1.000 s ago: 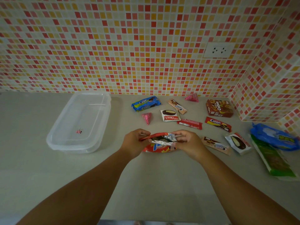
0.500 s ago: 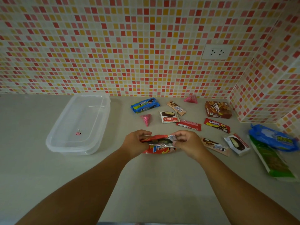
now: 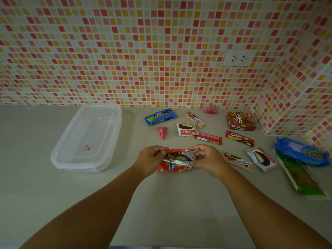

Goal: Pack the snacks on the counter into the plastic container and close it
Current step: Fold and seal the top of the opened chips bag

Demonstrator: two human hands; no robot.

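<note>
My left hand (image 3: 150, 159) and my right hand (image 3: 209, 159) both grip the top of a red potato chip bag (image 3: 175, 163) at the counter's middle. The bag's mouth is spread, showing silver foil and chips inside. A clear plastic container (image 3: 59, 155) with its lid on sits to the left, a small pink clip (image 3: 86, 147) on it. Beyond the bag lie several snacks: a blue cookie pack (image 3: 160, 116), a pink cone sweet (image 3: 162, 132), a Choco Pie (image 3: 186, 129), a red wafer bar (image 3: 208, 138) and a brown Collon box (image 3: 240, 121).
More snacks lie right of my hands: a tan cookie bar (image 3: 237, 161), a second pie packet (image 3: 261, 159), a blue bag (image 3: 301, 151) and a green bag (image 3: 301, 177). The tiled wall (image 3: 161, 51) closes the back; a tiled corner juts out at right.
The bag's mouth has been pulled wider apart between my hands, showing more foil and chips. Everything else on the counter stays put.
</note>
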